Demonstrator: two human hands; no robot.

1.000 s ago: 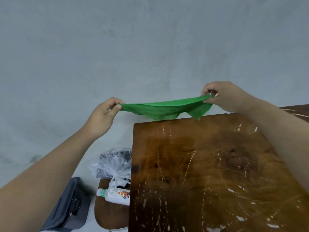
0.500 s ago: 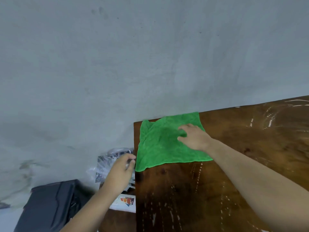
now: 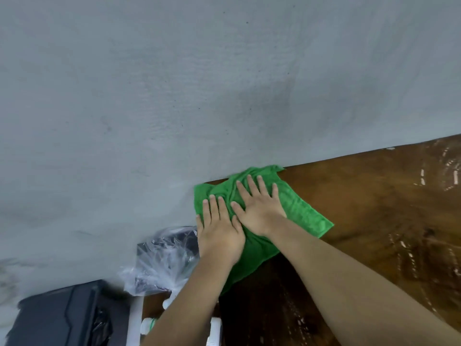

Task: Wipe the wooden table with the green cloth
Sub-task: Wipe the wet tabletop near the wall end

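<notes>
Both hands lie flat and open, palms down: the left hand (image 3: 219, 233) and the right hand (image 3: 259, 208) press side by side on the green cloth (image 3: 299, 211), gripping nothing. The cloth is spread, a little bunched, on the far left corner of the wooden desk (image 3: 374, 196), against the grey wall (image 3: 224, 83). Judging by this, wiping is only starting; nearly the whole streaked top remains.
</notes>
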